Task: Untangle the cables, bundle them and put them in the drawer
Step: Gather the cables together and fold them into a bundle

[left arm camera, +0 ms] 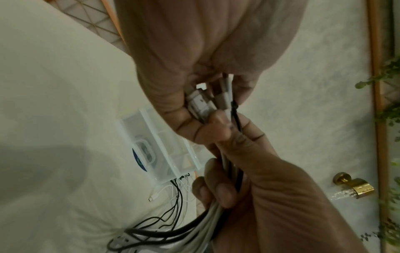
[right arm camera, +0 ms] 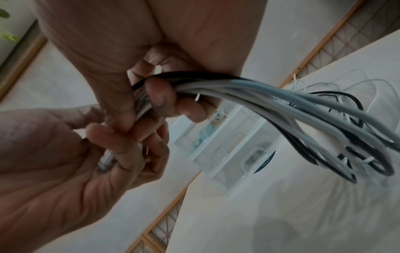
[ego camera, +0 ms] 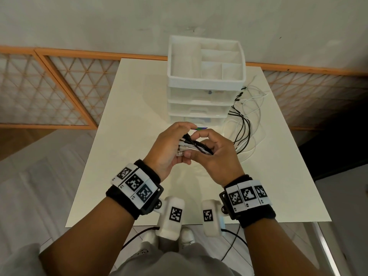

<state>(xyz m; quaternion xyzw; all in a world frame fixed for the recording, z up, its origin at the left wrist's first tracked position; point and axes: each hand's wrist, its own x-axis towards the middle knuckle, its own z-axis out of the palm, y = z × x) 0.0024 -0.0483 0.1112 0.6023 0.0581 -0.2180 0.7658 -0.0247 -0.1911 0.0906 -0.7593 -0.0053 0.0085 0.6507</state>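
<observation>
Both hands meet above the desk [ego camera: 139, 96], just in front of the drawer unit [ego camera: 206, 84]. The left hand [ego camera: 169, 148] pinches the plug ends of the cables [ego camera: 194, 147] together; the right hand [ego camera: 217, 154] has its fingers [right arm camera: 159, 95] curled round the strands beside it. The held stretch runs left to right, plugs pointing left, and the loose lengths trail right onto the desk. To do this well, I'd say square the plugs, keep tension, then fold the slack evenly.

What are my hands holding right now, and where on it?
Both hold the cables: the left hand pinches the connector ends, and the right hand grips the gathered strands just beyond them.
</observation>
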